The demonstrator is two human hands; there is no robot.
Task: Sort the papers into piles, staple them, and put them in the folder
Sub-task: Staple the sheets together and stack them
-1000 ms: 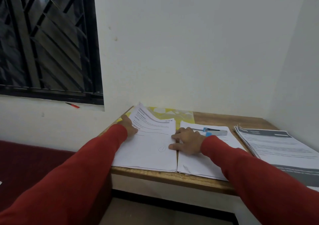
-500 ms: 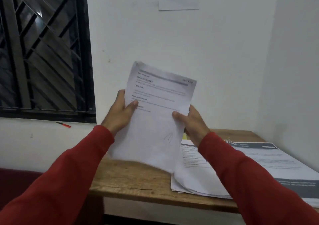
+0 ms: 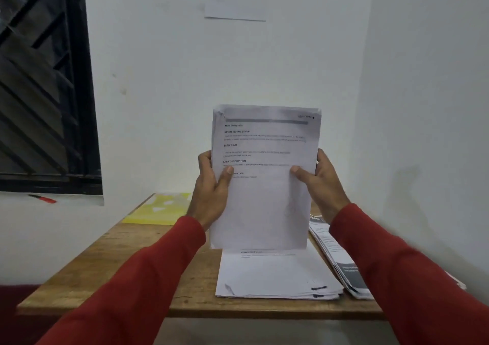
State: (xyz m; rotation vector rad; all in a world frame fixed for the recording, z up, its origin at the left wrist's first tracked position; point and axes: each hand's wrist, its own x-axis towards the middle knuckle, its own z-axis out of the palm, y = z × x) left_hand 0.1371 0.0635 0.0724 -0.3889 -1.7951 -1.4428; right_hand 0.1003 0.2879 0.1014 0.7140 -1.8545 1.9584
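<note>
I hold a stack of printed white papers (image 3: 264,199) upright above the wooden table (image 3: 111,260). My left hand (image 3: 210,188) grips its left edge and my right hand (image 3: 317,183) grips its right edge, thumbs on the front page. Under it a second white pile (image 3: 275,276) lies flat near the table's front edge. A third pile with dark grey bands (image 3: 341,260) lies to the right, partly under my right sleeve. A yellow folder (image 3: 158,209) lies at the table's back left. The stapler is hidden.
White walls close the table in at the back and the right. A sheet of paper (image 3: 235,0) hangs on the back wall. A barred window (image 3: 45,85) is at the left, with a red pen (image 3: 43,199) on its sill.
The stack has gone from lying flat on the table's left part, under both hands, to being held upright in the air in front of me. It now stands squarer and more centred.
</note>
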